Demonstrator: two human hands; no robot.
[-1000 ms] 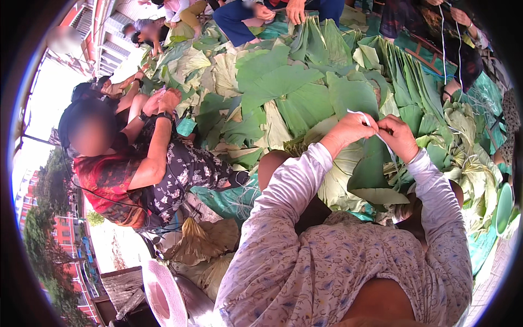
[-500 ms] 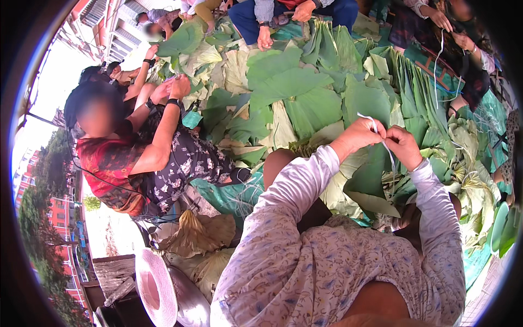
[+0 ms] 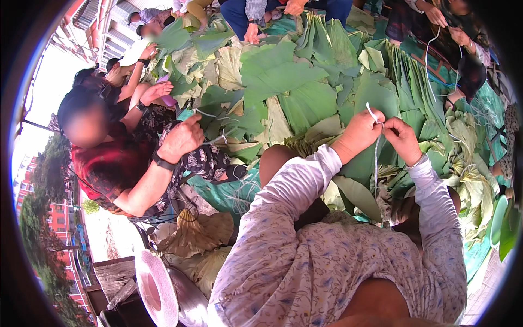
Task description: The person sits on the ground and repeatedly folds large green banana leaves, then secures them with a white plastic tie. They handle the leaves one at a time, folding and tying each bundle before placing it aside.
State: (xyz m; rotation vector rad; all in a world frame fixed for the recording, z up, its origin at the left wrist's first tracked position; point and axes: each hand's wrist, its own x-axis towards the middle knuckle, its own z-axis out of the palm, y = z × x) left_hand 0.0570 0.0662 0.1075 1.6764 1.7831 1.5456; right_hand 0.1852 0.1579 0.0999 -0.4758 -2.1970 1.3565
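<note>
My left hand [image 3: 359, 135] is closed on a thin white strip [image 3: 376, 161], whose short end sticks up above the fingers. The long end of the strip hangs down between my knees. Close beside it, my right hand [image 3: 404, 140] pinches the same strip, thumb and fingertips meeting near the left hand's. Whether there is a knot between the fingertips is too small to tell. Both hands are held above a pile of large green lotus leaves [image 3: 308, 106], with one folded leaf [image 3: 357, 196] just below them.
At the left sits a person in a red patterned top [image 3: 103, 174], arms reaching toward the pile. More people sit along the far side; one at upper right holds a white strip [image 3: 430, 60]. Dried brown leaves [image 3: 199, 231] and a pale hat [image 3: 156, 289] lie at lower left, near green sheeting [image 3: 231, 191].
My hands stay together on the strip, moved only slightly; its tail now hangs straighter and further left. The person at left has parted their hands, one coming nearer with a strip.
</note>
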